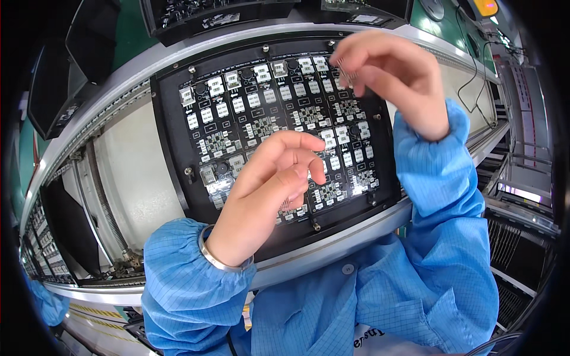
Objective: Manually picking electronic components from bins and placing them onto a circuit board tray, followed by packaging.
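Note:
A panel of black circuit boards (279,112) with rows of white parts lies in a black carrier frame (172,160) in front of me. Above its lower middle, my left hand (255,184) is curled with the thumb against the fingers. Thin metal pins (285,204) show below that palm; the rest of what it holds is hidden. My right hand (407,77) is over the panel's upper right corner. Its thumb and fingers pinch a small part with thin metal pins (347,72), close to the white connectors (320,64) of the top row.
The carrier sits on a conveyor with metal rails (332,243). Black bins (219,18) of small parts stand along the far side, and another black bin (65,89) is at the far left. More boards (44,243) lie at the left edge. Cables (469,107) hang at the right.

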`<state>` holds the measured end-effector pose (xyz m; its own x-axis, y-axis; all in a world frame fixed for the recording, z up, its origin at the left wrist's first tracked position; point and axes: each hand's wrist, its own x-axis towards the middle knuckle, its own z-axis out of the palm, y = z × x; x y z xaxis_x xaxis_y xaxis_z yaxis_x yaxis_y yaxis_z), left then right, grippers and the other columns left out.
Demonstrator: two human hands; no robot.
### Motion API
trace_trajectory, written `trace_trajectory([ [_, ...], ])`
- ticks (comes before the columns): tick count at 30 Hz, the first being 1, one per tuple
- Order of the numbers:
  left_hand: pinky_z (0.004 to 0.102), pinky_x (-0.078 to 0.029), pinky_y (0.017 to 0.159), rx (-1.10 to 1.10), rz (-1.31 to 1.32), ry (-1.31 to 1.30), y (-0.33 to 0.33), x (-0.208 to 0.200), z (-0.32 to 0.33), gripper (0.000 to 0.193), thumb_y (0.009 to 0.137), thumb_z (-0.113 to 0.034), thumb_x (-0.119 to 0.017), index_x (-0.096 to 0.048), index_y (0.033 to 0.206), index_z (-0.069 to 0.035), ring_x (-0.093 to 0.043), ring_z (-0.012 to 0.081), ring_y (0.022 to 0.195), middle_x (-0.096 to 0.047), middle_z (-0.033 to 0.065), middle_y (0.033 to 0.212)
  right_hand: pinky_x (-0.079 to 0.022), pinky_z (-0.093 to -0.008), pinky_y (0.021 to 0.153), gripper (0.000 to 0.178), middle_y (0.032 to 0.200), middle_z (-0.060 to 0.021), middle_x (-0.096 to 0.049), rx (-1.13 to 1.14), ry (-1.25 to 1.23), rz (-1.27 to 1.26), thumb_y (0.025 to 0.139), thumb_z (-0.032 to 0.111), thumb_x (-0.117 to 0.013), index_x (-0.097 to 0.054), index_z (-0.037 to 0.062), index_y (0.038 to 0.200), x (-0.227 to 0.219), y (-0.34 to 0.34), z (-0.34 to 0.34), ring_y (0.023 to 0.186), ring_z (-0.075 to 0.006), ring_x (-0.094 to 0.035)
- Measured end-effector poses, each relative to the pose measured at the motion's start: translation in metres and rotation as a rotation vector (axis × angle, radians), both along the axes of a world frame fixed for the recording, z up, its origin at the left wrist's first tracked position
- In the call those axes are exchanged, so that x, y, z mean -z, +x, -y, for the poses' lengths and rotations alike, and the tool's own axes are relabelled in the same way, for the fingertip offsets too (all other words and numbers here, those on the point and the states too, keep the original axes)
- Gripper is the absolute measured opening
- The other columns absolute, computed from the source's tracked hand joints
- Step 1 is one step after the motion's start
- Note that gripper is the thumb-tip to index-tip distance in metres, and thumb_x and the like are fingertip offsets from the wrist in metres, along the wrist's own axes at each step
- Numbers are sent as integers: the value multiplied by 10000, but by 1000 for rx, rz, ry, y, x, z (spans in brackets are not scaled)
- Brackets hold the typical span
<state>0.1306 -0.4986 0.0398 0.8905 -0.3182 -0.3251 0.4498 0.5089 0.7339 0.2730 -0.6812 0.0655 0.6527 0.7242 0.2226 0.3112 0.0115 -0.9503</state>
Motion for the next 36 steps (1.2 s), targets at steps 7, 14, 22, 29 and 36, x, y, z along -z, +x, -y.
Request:
trace_trajectory([
  [7, 193, -320, 591, -8, -21, -6, 1, -1, 3, 301, 900, -126, -428, -470, 1176, -14, -329, 57, 640, -533, 72, 883, -484, -264, 716, 248, 965, -82, -602, -14, -345, 521, 774, -70, -597, -595, 3, 1011, 17, 31, -4, 852, -155, -590],
  [14, 192, -316, 583, -8, -19, -8, 2, 0, 3, 301, 896, -121, -442, -471, 1175, -15, -332, 56, 640, -541, 78, 876, -510, -312, 756, 259, 930, -89, -613, -26, -510, 810, 742, -41, -623, -592, 26, 990, 40, 42, -12, 850, -226, -621],
  [22, 195, -317, 584, -3, -23, -14, 3, 1, 3, 305, 894, -127, -451, -470, 1178, -18, -335, 57, 642, -540, 85, 873, -508, -317, 768, 301, 934, -84, -613, -21, -549, 815, 730, -23, -635, -578, 44, 1018, 40, 42, -13, 853, -221, -619],
  [29, 196, -315, 579, -2, -21, -16, 3, 1, 2, 303, 899, -133, -452, -469, 1179, -18, -333, 55, 640, -540, 85, 873, -496, -321, 772, 310, 910, -76, -608, -25, -513, 804, 726, -16, -641, -568, 53, 1019, 45, 44, -17, 850, -217, -608],
  [36, 194, -314, 576, -11, -24, -12, 5, -1, 7, 305, 895, -131, -452, -469, 1175, -12, -333, 51, 636, -540, 81, 871, -488, -369, 756, 329, 890, -95, -616, -27, -581, 874, 737, 11, -640, -565, 76, 1051, 40, 37, -21, 847, -284, -601],
])
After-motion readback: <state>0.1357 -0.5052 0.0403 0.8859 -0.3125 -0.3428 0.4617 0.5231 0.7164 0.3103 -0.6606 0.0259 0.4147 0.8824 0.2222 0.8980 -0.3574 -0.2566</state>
